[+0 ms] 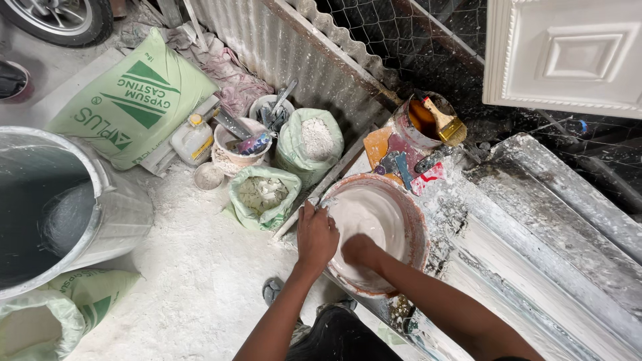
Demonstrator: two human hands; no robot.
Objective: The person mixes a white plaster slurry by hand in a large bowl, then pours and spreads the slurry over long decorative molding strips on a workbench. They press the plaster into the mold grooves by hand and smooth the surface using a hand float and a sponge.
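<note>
A round bowl (416,220) with a reddish, plaster-crusted rim sits at the edge of a workbench and holds smooth white liquid plaster (364,214). My left hand (316,235) grips the bowl's near left rim, fingers curled over the edge. My right hand (360,253) is down inside the bowl, sunk into the white mix, with its fingers hidden by the plaster. Both forearms reach in from the bottom of the view.
A plaster-caked metal bench (535,247) runs right. Behind the bowl stand a tin with a yellow brush (447,124) and scrapers. On the powdery floor: open green sacks (264,195), a large green bag (137,100), small tubs, a white jug (192,139), a grey barrel (100,207).
</note>
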